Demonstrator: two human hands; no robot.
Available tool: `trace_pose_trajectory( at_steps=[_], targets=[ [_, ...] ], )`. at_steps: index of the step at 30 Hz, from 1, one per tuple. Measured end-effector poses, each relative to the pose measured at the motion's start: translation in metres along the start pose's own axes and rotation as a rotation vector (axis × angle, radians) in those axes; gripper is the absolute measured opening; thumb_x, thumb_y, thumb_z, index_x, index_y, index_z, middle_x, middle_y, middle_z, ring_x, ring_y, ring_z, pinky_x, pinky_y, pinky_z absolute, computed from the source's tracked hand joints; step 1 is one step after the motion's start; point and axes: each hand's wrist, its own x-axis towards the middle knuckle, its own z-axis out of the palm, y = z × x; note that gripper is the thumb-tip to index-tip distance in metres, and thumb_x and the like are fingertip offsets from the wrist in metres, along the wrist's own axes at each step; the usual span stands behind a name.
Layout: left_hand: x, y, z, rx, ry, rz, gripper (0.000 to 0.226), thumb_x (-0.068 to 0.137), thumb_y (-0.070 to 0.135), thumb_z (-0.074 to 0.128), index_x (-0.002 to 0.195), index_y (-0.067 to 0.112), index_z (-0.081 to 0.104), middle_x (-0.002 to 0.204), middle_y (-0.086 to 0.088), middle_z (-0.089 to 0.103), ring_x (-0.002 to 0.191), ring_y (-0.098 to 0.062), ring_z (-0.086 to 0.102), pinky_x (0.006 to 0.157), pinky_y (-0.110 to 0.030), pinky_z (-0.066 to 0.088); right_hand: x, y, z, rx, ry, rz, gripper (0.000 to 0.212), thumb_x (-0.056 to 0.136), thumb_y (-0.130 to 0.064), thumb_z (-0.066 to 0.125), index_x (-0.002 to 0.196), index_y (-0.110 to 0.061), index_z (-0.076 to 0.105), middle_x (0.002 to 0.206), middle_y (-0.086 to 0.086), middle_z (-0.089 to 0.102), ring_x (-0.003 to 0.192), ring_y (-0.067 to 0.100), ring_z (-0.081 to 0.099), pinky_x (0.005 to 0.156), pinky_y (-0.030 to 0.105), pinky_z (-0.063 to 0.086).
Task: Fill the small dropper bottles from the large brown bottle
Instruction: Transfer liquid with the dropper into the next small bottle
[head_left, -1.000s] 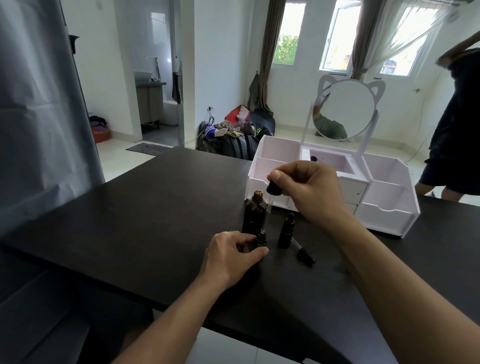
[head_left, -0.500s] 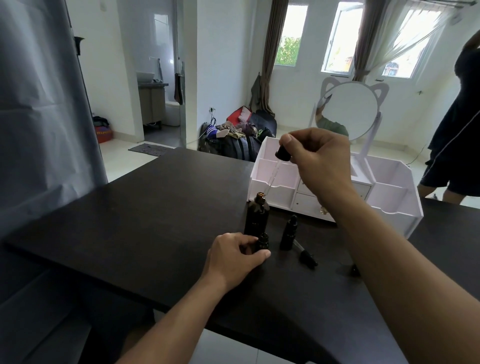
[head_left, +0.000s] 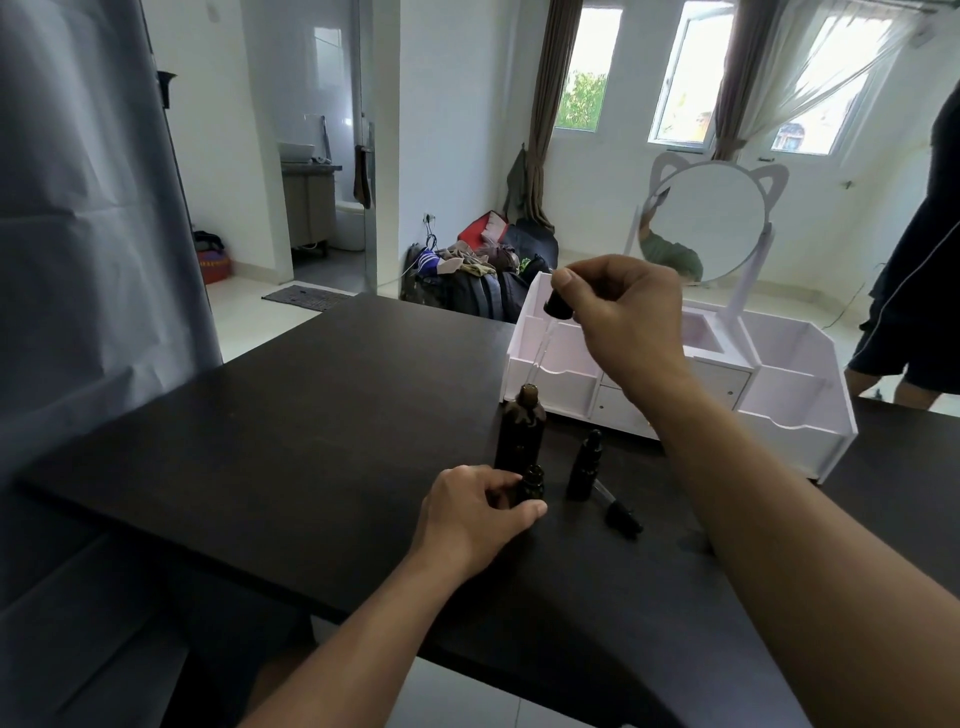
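Note:
The large brown bottle (head_left: 521, 428) stands uncapped on the black table (head_left: 291, 431). My left hand (head_left: 470, 512) grips a small open dropper bottle (head_left: 532, 483) just in front of it. My right hand (head_left: 623, 317) pinches the black bulb of a dropper (head_left: 557, 306), and its glass tube slants down to a tip just above the large bottle's mouth. A second small bottle (head_left: 584, 465) with its cap on stands to the right. Another dropper cap (head_left: 618, 512) lies on the table beside it.
A white organiser (head_left: 779, 395) with a cat-ear mirror (head_left: 709, 223) stands behind the bottles. A person in dark clothes (head_left: 914, 270) stands at the far right. Bags are piled on the floor beyond the table, and a grey curtain hangs at the left.
My right hand lifted the dropper out of the small bottle, rose high, then came down slightly so the tip hangs over the large bottle. My left hand stayed on the small bottle.

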Motion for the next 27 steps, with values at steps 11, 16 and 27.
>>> trace_pose_trajectory(
  at_steps=[11, 16, 27],
  targets=[
    [-0.002, 0.003, 0.000, -0.007, -0.002, -0.019, 0.038, 0.075, 0.047, 0.077, 0.110, 0.030, 0.072, 0.077, 0.014, 0.063, 0.075, -0.001, 0.061, 0.072, -0.023, 0.053, -0.019, 0.023, 0.019, -0.033, -0.161, 0.113, 0.012, 0.093, -0.015, 0.065, 0.096, -0.010, 0.075, 0.072, -0.005, 0.071, 0.071, 0.009, 0.071, 0.083, 0.039, 0.060],
    [-0.003, 0.004, -0.001, -0.015, 0.003, -0.038, 0.039, 0.075, 0.046, 0.078, 0.110, 0.029, 0.071, 0.077, 0.012, 0.064, 0.072, 0.000, 0.061, 0.069, -0.022, 0.053, -0.025, 0.036, 0.028, -0.017, -0.216, 0.164, 0.014, 0.095, -0.012, 0.062, 0.094, -0.010, 0.075, 0.083, 0.005, 0.073, 0.082, 0.020, 0.071, 0.087, 0.044, 0.058],
    [-0.006, 0.006, -0.004, -0.033, -0.018, -0.046, 0.039, 0.076, 0.045, 0.078, 0.111, 0.029, 0.071, 0.080, 0.013, 0.065, 0.075, 0.000, 0.062, 0.073, -0.023, 0.054, -0.029, 0.046, 0.031, -0.034, -0.205, 0.157, 0.019, 0.092, -0.014, 0.066, 0.077, -0.025, 0.072, 0.083, 0.004, 0.074, 0.081, 0.020, 0.071, 0.082, 0.044, 0.059]
  ],
)
